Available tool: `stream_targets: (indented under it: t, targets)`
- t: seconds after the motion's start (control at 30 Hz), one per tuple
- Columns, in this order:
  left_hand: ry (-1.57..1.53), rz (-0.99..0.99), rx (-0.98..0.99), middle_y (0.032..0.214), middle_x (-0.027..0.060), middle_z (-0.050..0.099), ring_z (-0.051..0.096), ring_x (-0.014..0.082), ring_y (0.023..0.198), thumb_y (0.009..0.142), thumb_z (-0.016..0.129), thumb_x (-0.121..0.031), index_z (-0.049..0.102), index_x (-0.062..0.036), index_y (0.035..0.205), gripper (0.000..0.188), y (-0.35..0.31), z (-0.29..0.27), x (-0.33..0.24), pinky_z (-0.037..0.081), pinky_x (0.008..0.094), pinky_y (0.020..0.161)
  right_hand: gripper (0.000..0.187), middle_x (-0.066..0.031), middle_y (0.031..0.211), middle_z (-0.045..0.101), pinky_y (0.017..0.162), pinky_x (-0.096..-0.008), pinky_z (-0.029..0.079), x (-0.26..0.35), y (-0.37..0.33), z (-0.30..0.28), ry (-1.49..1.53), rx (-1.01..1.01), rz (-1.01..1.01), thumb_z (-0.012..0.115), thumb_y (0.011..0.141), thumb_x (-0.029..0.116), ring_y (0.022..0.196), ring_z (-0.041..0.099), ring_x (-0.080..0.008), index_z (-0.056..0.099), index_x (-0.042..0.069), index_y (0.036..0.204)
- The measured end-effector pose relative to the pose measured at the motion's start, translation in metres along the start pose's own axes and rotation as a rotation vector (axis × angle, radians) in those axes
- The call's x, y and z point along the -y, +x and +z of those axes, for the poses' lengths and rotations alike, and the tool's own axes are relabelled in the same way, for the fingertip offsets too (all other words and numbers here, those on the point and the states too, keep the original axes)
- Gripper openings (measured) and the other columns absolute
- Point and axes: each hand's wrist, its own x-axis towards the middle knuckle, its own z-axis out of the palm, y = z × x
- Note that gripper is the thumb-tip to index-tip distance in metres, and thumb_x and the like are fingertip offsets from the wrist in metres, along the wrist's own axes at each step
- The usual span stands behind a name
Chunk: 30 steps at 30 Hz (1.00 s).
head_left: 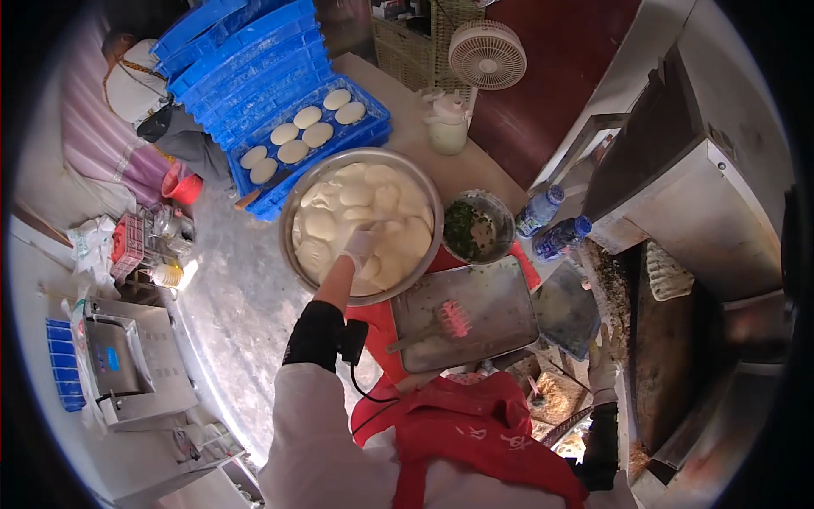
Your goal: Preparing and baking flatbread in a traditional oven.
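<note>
My left hand (361, 243), in a thin clear glove, reaches into a wide metal basin (435, 201) and touches the pale dough (320, 224) inside. The dough lies in soft, rounded lumps. The fingers blend with the dough, so their grip is unclear. My right hand (603, 373), also gloved, is low at the right beside the dark edge of the cooking station, fingers stretched out and nothing visible in them. Between my arms, a metal tray (500, 318) holds a pink-headed brush (455, 319) with a long handle.
Blue crates (254, 81) are stacked at the far left; the nearest holds several round dough pieces (318, 134). A bowl of chopped greens (464, 227) stands right of the basin, by two blue bottles (540, 210). A fan (487, 54) stands behind. Another person (140, 89) sits far left.
</note>
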Motion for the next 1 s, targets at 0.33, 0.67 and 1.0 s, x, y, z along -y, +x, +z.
stream_targets:
  t: [0.33, 0.67, 1.0]
  targets:
    - [-0.931, -0.150, -0.356, 0.100, 0.0072, 0.060, 0.062, 0.0156, 0.080, 0.091, 0.051, -0.036, 0.052, -0.0076, 0.114, 0.037, -0.048, 0.021, -0.003, 0.055, 0.0282, 0.058, 0.050, -0.0207, 0.139, 0.033, 0.102, -0.0502, 0.026, -0.019, 0.030, -0.003, 0.175, 0.066, -0.207, 0.049, 0.091, 0.031, 0.125, 0.035, -0.0374, 0.037, 0.012, 0.135]
    - [-0.731, 0.017, 0.239, 0.117, 0.0100, 0.056, 0.058, 0.0227, 0.102, 0.090, 0.053, -0.027, 0.047, -0.0011, 0.122, 0.041, -0.106, 0.167, -0.088, 0.048, 0.0371, 0.089, 0.044, -0.0163, 0.116, 0.055, 0.088, -0.0385, 0.044, 0.017, 0.084, 0.016, 0.416, 0.022, -0.488, 0.052, 0.088, 0.023, 0.107, 0.052, -0.0328, 0.043, 0.007, 0.128]
    - [0.640, 0.099, -0.214, 0.094, 0.0187, 0.063, 0.060, 0.0336, 0.090, 0.081, 0.055, -0.020, 0.061, -0.0033, 0.098, 0.025, -0.051, 0.272, -0.002, 0.046, 0.0398, 0.082, 0.057, -0.0214, 0.113, 0.051, 0.090, -0.0467, 0.036, 0.149, 0.062, 0.084, 0.379, 0.176, -0.637, 0.050, 0.083, 0.037, 0.105, 0.046, -0.0393, 0.039, 0.006, 0.129]
